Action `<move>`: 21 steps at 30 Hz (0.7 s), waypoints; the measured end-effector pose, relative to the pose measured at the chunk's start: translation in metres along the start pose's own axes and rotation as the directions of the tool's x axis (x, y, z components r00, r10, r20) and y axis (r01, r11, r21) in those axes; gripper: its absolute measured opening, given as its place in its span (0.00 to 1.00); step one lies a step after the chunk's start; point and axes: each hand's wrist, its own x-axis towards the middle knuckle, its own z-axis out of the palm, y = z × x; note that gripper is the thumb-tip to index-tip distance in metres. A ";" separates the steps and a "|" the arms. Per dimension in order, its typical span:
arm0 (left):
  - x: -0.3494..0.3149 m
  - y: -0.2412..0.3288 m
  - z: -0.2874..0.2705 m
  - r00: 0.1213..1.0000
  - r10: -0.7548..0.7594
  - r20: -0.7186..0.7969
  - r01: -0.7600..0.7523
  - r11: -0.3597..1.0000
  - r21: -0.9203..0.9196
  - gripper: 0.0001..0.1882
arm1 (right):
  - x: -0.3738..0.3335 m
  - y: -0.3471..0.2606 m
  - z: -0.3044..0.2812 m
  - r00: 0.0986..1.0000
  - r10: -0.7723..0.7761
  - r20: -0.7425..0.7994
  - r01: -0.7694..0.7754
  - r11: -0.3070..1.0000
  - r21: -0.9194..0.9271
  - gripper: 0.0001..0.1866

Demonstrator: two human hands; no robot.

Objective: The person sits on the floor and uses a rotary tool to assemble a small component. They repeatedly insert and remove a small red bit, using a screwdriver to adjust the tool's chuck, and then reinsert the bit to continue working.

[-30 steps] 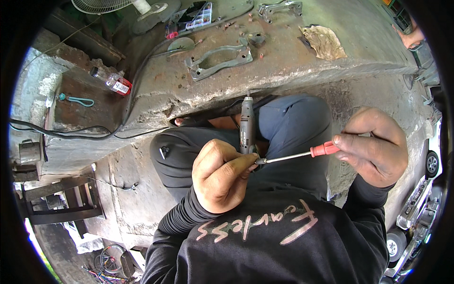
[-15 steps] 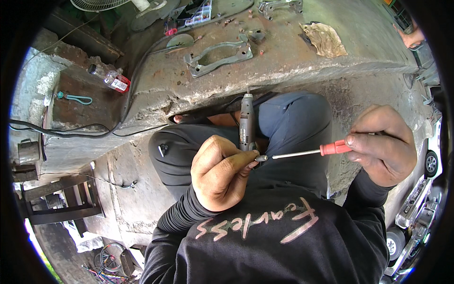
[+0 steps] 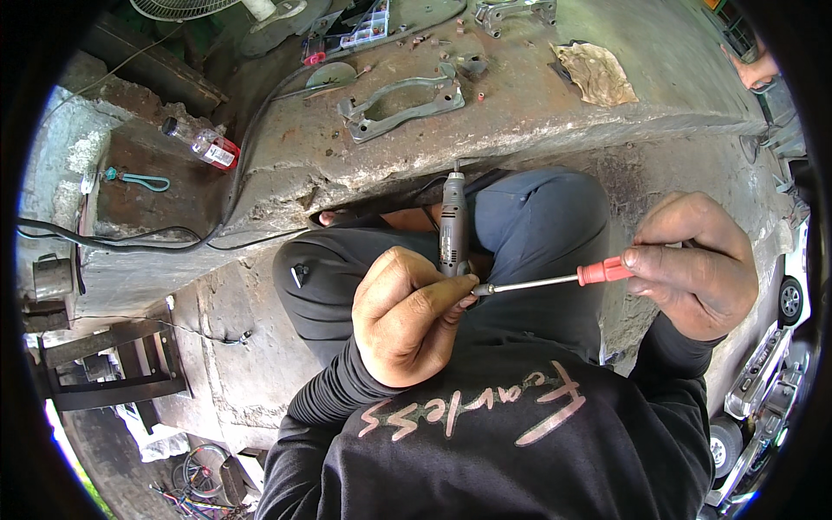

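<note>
Between the thumb and fingertips of my left hand (image 3: pixel 406 316) is a small grey metal cylindrical part (image 3: pixel 484 289), mostly covered by the fingers. My right hand (image 3: pixel 693 267) is closed on the red handle of a screwdriver (image 3: pixel 598 272). Its metal shaft points left, and the tip meets the end of the small part. A grey rotary tool (image 3: pixel 452 225) rests upright between my legs, just beyond the left fingertips, its narrow end pointing away from me.
On the concrete ledge ahead lie a metal bracket (image 3: pixel 403 106), another bracket (image 3: pixel 516 14), a crumpled cloth (image 3: pixel 598 73) and a compartment box (image 3: pixel 364 26). A clear bottle (image 3: pixel 204 143) and a black cable (image 3: pixel 234 173) are at left. Another person's hand (image 3: pixel 756 69) shows far right.
My right hand has moved slightly left with the screwdriver. Its tip, apart from the small part before, now touches it. My left hand has barely moved.
</note>
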 end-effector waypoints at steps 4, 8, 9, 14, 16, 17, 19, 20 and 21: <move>0.000 0.000 0.000 1.000 0.013 0.001 -0.013 1.000 0.015 0.15 | 0.001 0.000 -0.001 1.000 -0.020 0.012 0.021 1.000 -0.015 0.13; -0.001 -0.001 0.000 0.999 0.031 0.007 -0.031 0.999 0.041 0.17 | 0.000 0.000 -0.001 1.000 -0.007 0.019 0.007 1.000 -0.025 0.13; -0.001 -0.001 0.000 0.999 0.033 0.006 -0.033 0.999 0.041 0.17 | -0.001 0.000 0.001 1.000 0.010 0.007 -0.010 1.000 -0.012 0.13; -0.001 -0.002 0.000 1.000 0.023 0.018 -0.024 0.999 0.031 0.16 | -0.006 0.002 0.005 1.000 -0.015 -0.002 0.015 1.000 0.008 0.12; -0.001 -0.002 0.000 1.000 0.017 0.018 -0.017 1.000 0.026 0.15 | -0.006 0.004 0.005 0.999 -0.039 0.010 0.038 0.999 0.037 0.12; -0.001 -0.002 0.000 1.000 0.014 0.019 -0.014 1.000 0.022 0.15 | -0.006 0.005 0.005 0.999 -0.050 0.018 0.050 0.998 0.046 0.12; -0.001 -0.001 0.000 1.000 0.009 0.021 -0.009 1.000 0.020 0.15 | -0.004 0.006 0.006 0.995 -0.091 0.032 0.090 0.995 0.048 0.12; -0.001 -0.001 0.000 1.000 0.007 0.023 -0.007 1.000 0.021 0.15 | -0.003 0.006 0.006 0.994 -0.097 0.041 0.096 0.995 0.041 0.12; 0.000 -0.001 0.000 1.000 0.004 0.024 -0.005 1.000 0.023 0.15 | -0.002 0.006 0.008 0.992 -0.122 0.040 0.120 0.992 0.038 0.12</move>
